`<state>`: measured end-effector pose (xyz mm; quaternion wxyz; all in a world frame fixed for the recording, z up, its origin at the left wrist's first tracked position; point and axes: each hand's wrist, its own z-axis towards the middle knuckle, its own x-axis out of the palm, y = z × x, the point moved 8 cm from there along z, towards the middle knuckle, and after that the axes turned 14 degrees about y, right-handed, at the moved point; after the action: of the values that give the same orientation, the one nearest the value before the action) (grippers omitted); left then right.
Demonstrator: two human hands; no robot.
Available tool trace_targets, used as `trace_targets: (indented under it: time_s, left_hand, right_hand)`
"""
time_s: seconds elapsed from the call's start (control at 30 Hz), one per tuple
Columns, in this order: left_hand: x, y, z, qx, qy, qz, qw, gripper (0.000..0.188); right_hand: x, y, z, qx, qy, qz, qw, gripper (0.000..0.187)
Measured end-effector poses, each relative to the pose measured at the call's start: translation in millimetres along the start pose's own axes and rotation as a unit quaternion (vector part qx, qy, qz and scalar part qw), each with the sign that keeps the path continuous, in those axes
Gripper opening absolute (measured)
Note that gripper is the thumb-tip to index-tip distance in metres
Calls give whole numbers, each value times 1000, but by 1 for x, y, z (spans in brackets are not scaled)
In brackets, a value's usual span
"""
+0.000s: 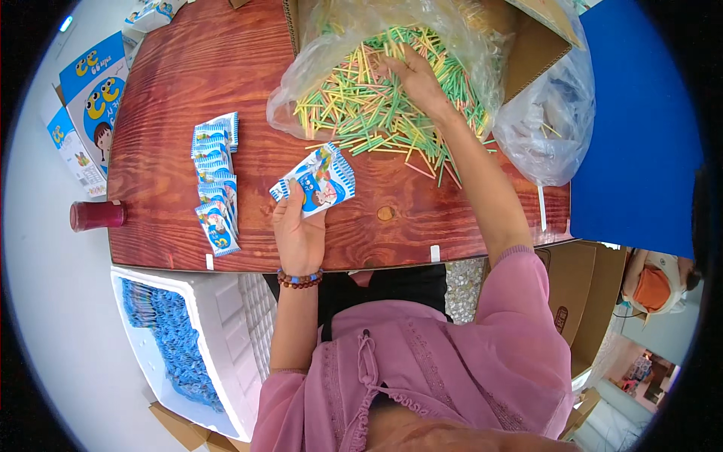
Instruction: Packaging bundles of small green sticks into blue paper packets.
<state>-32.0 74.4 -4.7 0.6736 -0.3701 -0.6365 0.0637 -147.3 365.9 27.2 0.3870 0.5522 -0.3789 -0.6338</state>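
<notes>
My left hand (300,232) is closed on the lower edge of a blue-and-white packet (320,181), thumb on its front, above the table's middle. Up and to the right lies a big heap of thin yellow, green and pink sticks (361,113), spilling out of a clear plastic bag (282,105). My right hand (416,79) reaches into the far part of this heap, with its fingers bent together around a few of the sticks. Left of my left hand, several similar packets (216,188) lie overlapping in a column.
An open cardboard box (538,53) stands behind the heap, with another clear bag (553,135) beside it. A red-lidded jar (98,216) is by the table's left edge, near printed cartons (94,98). Below left, a white foam box (233,339) holds many blue packets.
</notes>
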Motion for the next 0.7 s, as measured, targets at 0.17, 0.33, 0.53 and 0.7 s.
trace_targets:
  time_s: [0.17, 0.33, 0.53, 0.7]
  left_hand:
    - [3, -2, -6, 0, -6, -11, 1000, 23]
    - [6, 5, -5, -11, -1, -20, 1000, 22]
    - [9, 13, -4, -24, 5, -26, 999, 22]
    - [16, 20, 0, -34, 4, -28, 999, 22]
  right_hand:
    - [-9, 13, -31, -62, -35, 179, 981, 28]
    - [-1, -5, -67, -10, -58, 119, 991, 20]
    - [4, -12, -72, -19, -30, 53, 998, 14]
    - [-14, -11, -75, -8, -87, 146, 985, 10]
